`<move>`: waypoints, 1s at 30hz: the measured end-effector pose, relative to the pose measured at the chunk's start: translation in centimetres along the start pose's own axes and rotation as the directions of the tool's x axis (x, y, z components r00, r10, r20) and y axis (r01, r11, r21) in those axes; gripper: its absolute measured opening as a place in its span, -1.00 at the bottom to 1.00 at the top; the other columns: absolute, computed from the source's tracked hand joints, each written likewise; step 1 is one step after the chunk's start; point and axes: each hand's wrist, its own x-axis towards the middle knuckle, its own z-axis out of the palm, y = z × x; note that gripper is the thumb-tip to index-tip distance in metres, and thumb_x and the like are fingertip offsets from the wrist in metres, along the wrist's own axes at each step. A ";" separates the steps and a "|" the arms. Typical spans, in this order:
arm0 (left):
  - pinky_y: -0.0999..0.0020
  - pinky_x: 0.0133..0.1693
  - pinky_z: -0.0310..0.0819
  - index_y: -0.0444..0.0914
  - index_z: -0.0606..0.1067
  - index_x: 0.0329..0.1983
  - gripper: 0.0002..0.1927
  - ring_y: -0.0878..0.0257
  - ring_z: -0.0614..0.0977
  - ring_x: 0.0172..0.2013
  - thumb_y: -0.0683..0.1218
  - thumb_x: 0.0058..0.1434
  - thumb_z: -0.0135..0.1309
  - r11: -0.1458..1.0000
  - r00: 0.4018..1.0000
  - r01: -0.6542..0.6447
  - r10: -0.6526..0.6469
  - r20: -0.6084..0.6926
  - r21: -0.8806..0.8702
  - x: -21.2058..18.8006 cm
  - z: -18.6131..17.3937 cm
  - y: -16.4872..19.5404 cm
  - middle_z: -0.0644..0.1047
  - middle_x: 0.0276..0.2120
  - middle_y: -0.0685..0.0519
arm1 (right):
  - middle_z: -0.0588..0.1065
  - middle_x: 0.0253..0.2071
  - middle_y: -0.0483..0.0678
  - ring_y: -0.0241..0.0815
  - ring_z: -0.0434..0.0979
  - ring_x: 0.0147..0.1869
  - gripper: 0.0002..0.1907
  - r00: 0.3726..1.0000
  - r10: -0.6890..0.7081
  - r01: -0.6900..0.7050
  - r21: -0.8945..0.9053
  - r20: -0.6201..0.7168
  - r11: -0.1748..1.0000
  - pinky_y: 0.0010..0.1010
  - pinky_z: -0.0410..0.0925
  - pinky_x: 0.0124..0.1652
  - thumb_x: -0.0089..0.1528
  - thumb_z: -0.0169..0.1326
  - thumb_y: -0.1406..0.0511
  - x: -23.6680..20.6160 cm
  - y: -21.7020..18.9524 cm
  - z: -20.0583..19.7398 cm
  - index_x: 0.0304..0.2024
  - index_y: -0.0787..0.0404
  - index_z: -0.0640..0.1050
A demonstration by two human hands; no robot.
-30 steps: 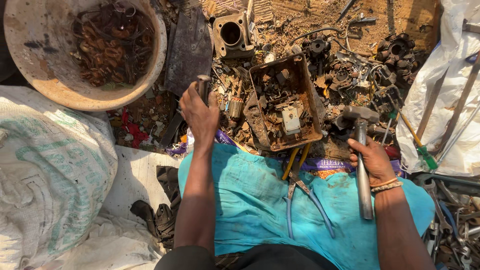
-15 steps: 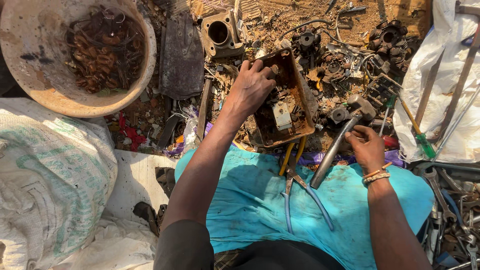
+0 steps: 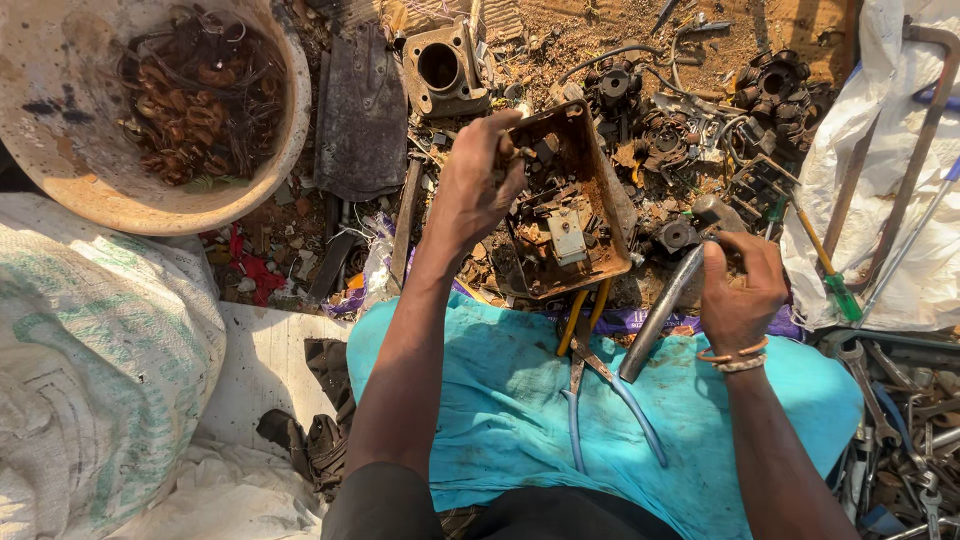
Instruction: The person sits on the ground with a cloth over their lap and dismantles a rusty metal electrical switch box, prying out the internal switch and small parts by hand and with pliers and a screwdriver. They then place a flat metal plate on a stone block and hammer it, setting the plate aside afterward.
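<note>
Firmly, left hand [image 3: 475, 190] grips rusty rectangular tray [image 3: 585, 165].

The left hand [image 3: 478, 190] grips a rusty metal box [image 3: 565, 205] while the right hand [image 3: 738, 290] holds a hammer [image 3: 668, 300].

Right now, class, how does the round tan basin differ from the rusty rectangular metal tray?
The round tan basin rests untouched; the rusty rectangular metal tray is gripped at its corner by the left hand. The basin holds tangled coppery wire; the tray holds small parts. Both are open and dirty.
</note>
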 end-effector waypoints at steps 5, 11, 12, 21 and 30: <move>0.31 -0.15 0.43 -0.29 0.57 0.06 -0.78 0.28 0.51 -0.20 -0.10 0.43 0.16 0.867 0.951 0.142 -0.253 -0.176 -0.478 -6.6 -1.5 -0.2 0.49 -0.20 0.08 | 0.38 0.38 0.08 0.13 0.22 0.50 -0.79 0.851 -0.389 0.469 -0.176 0.353 0.865 -0.01 0.16 0.41 0.20 0.37 0.24 6.8 -6.6 6.3 -0.10 -0.01 0.73; 0.45 -0.19 0.54 -0.34 0.56 0.13 -0.71 0.33 0.62 -0.23 -0.09 0.44 0.13 0.350 0.906 0.218 -0.420 0.055 -0.911 -8.8 -2.2 -4.3 0.61 -0.18 -0.01 | 0.22 0.48 0.16 0.22 0.03 0.57 -0.87 0.683 -0.428 0.652 -0.230 0.592 0.723 0.06 0.04 0.38 0.15 0.34 0.11 10.3 -7.9 13.7 -0.23 -0.20 0.73; 0.43 -0.15 0.56 -0.35 0.56 0.14 -0.71 0.32 0.64 -0.19 -0.09 0.45 0.12 0.260 0.916 0.195 -0.394 0.081 -0.946 -8.3 -2.2 -5.1 0.62 -0.13 -0.02 | 0.21 0.46 0.18 0.25 0.03 0.55 -0.84 0.672 -0.388 0.640 -0.231 0.631 0.733 0.10 0.02 0.36 0.09 0.33 0.09 10.3 -7.6 14.2 -0.26 -0.21 0.73; 0.34 -0.16 0.62 -0.33 0.51 0.19 -0.66 0.25 0.67 -0.17 -0.10 0.40 0.16 0.019 0.925 0.169 -0.349 0.152 -0.985 -7.8 -4.2 -8.8 0.65 -0.11 -0.10 | -0.01 0.61 0.25 0.39 -0.12 0.66 -0.73 0.607 -0.521 0.740 -0.186 0.600 0.647 0.23 -0.07 0.46 0.24 0.34 -0.02 9.5 -7.7 17.1 0.00 -0.40 0.66; 0.27 -0.07 0.67 -0.32 0.52 0.14 -0.62 0.21 0.70 -0.10 -0.14 0.30 0.28 0.055 0.946 0.100 -0.314 0.078 -0.993 -8.6 -5.6 -11.8 0.66 -0.09 -0.09 | 0.35 0.48 0.23 0.13 0.28 0.60 -0.86 0.842 -0.437 0.459 0.008 0.317 0.889 0.10 0.31 0.47 0.35 0.30 0.21 7.2 -15.0 15.5 -0.12 0.09 0.64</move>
